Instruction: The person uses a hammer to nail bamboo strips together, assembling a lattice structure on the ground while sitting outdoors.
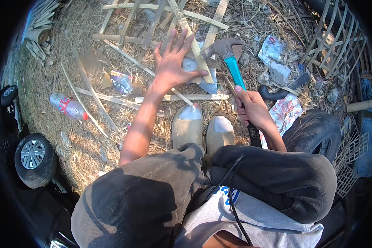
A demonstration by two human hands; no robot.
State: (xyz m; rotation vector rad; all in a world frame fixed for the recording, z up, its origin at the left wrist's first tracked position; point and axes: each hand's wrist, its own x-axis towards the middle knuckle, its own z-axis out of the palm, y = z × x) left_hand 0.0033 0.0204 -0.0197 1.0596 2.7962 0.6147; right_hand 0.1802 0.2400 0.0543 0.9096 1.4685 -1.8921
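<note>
My left hand (pixel 171 64) lies spread over a crossing of pale wooden slats, its thumb resting on a long slat (pixel 197 49) that runs up and away. My right hand (pixel 253 108) is closed round the teal and black handle of a claw hammer (pixel 234 72). The hammer's head (pixel 222 48) is just right of that slat, close to my left thumb; I cannot tell whether it touches. Beneath the slats, a grey stone (pixel 190 64) shows in part. More slats cross beyond my left fingers to form an open lattice (pixel 130 39).
Loose slats (pixel 182 98) lie on the straw-covered ground by my shoes. A plastic bottle (pixel 68 106) and crumpled wrapper (pixel 121 84) are left. A dark curved-handled tool (pixel 283 89), a tyre (pixel 314 132) and a woven lattice basket (pixel 339 39) stand right. A car wheel (pixel 33 155) is at far left.
</note>
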